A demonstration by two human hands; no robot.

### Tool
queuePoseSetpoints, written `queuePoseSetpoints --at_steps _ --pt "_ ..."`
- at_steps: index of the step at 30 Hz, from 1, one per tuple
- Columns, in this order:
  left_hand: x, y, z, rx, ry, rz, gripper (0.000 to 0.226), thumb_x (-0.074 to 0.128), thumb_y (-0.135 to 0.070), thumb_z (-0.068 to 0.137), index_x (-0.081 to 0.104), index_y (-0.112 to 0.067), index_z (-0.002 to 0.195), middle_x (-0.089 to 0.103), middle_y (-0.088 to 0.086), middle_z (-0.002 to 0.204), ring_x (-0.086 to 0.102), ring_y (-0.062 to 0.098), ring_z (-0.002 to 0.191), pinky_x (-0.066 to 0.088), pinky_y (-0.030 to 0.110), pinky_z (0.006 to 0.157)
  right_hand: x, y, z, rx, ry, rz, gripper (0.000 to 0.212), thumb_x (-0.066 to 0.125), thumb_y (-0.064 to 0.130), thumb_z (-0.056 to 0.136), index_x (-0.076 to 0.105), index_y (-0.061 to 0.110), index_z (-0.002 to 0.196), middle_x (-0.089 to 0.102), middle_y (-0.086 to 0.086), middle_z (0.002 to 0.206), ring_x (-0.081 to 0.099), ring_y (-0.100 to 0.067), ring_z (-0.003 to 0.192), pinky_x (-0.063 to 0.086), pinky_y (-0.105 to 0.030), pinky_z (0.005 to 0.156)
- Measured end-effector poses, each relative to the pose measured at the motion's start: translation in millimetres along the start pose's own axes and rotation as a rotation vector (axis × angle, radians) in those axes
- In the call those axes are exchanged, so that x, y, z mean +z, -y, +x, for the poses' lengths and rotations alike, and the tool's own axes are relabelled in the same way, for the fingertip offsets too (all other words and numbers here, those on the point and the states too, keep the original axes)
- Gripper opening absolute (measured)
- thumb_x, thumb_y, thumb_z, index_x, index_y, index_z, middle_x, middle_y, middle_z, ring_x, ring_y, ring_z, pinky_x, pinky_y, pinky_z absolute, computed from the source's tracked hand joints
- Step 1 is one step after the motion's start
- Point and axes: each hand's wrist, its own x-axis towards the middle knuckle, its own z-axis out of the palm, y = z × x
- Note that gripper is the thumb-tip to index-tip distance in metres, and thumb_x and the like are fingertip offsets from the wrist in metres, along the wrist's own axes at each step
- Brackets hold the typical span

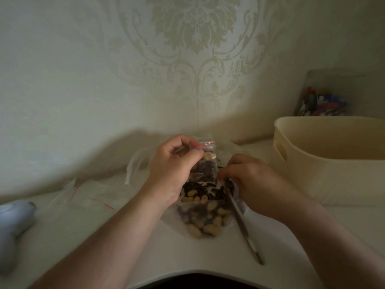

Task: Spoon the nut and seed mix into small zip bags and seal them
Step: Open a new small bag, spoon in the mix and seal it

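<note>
The left hand (177,163) pinches a small clear red-striped zip bag (205,161) upright, mouth up for filling, above the pile of peanuts and dark seeds (205,195). The right hand (248,180) curls round a long metal spoon (241,222), its bowl buried there.

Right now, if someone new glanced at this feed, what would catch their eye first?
The two hands at centre: the left hand holds up a small zip bag of nuts and seeds by its red-striped top, while the right hand grips a spoon over the open pile of mix on the table. Next, the big cream tub at right.
</note>
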Motion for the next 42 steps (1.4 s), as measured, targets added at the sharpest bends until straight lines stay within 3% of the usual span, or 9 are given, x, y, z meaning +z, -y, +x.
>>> queuePoseSetpoints --at_steps 3,5,9,16,19,23,27,31,42 --pt "3 -2 -2 -0.045 0.081 -0.135 0.031 0.076 0.006 0.082 0.076 -0.023 0.071 0.077 0.011 0.085 0.073 0.021 0.076 0.059 0.028 0.069 -11 14 4 0.259 -0.244 0.376 0.022 0.062 0.021 0.103 0.075 0.037 0.112 0.071 0.019 0.093 0.065 -0.001 0.087 0.049 -0.015 0.076" --pt "5 -5 -3 -0.104 0.165 -0.296 0.025 0.073 0.002 0.082 0.077 -0.021 0.074 0.075 0.013 0.090 0.072 0.020 0.079 0.059 0.027 0.071 -15 28 7 0.332 -0.197 0.749 0.020 0.058 0.040 0.105 0.074 0.036 0.117 0.076 0.018 0.101 0.071 -0.001 0.095 0.054 -0.024 0.085" --pt "4 -3 -4 -0.071 0.234 -0.312 0.019 0.074 -0.006 0.081 0.076 -0.025 0.079 0.076 0.005 0.088 0.071 0.016 0.081 0.058 0.026 0.074 -11 40 10 0.438 -0.195 1.113 0.019 0.061 0.026 0.104 0.074 0.019 0.117 0.079 -0.002 0.107 0.075 -0.021 0.104 0.060 -0.047 0.095" --pt "-20 -6 1 0.523 0.372 0.694 0.014 0.079 -0.020 0.084 0.074 -0.028 0.094 0.064 -0.009 0.109 0.065 0.016 0.107 0.052 0.030 0.091 -12 33 9 0.462 -0.260 1.120 0.012 0.064 0.001 0.098 0.070 0.010 0.093 0.072 -0.007 0.081 0.070 -0.022 0.075 0.060 -0.037 0.070" --pt "-23 -12 -3 0.474 0.502 0.725 0.014 0.077 -0.033 0.081 0.065 -0.040 0.082 0.058 -0.012 0.108 0.062 0.015 0.108 0.049 0.031 0.091 -12 31 7 0.481 -0.171 1.060 0.018 0.063 -0.001 0.096 0.073 0.014 0.101 0.072 -0.007 0.079 0.067 -0.017 0.073 0.054 -0.032 0.068" --pt "-23 -10 -2 0.461 0.576 0.759 0.019 0.076 -0.035 0.082 0.057 -0.031 0.081 0.057 -0.011 0.090 0.059 0.017 0.090 0.048 0.036 0.078 -13 31 7 0.459 -0.065 1.041 0.032 0.060 0.003 0.100 0.068 0.022 0.124 0.071 -0.031 0.095 0.066 -0.040 0.078 0.051 -0.046 0.075" --pt "-26 -12 1 0.347 0.615 0.721 0.022 0.073 -0.041 0.082 0.058 -0.026 0.087 0.061 -0.006 0.083 0.060 0.017 0.082 0.049 0.043 0.074 -17 34 7 0.468 -0.038 1.087 0.034 0.055 0.005 0.104 0.063 0.021 0.133 0.080 -0.010 0.100 0.078 -0.026 0.093 0.063 -0.037 0.083" --pt "-25 -12 -1 0.161 0.727 0.448 0.025 0.072 -0.036 0.082 0.063 -0.017 0.096 0.058 0.008 0.085 0.056 0.017 0.081 0.043 0.034 0.075 -17 35 7 0.479 -0.084 1.061 0.036 0.057 0.005 0.103 0.063 0.023 0.133 0.080 -0.012 0.099 0.077 -0.031 0.095 0.061 -0.050 0.093" --pt "-26 -3 4 0.161 0.414 0.312 0.025 0.078 -0.042 0.082 0.061 -0.024 0.086 0.061 0.001 0.079 0.057 0.015 0.076 0.048 0.024 0.068 -15 33 8 0.491 -0.338 1.098 0.024 0.070 0.006 0.097 0.071 0.023 0.115 0.079 -0.006 0.094 0.078 -0.023 0.085 0.063 -0.033 0.074"
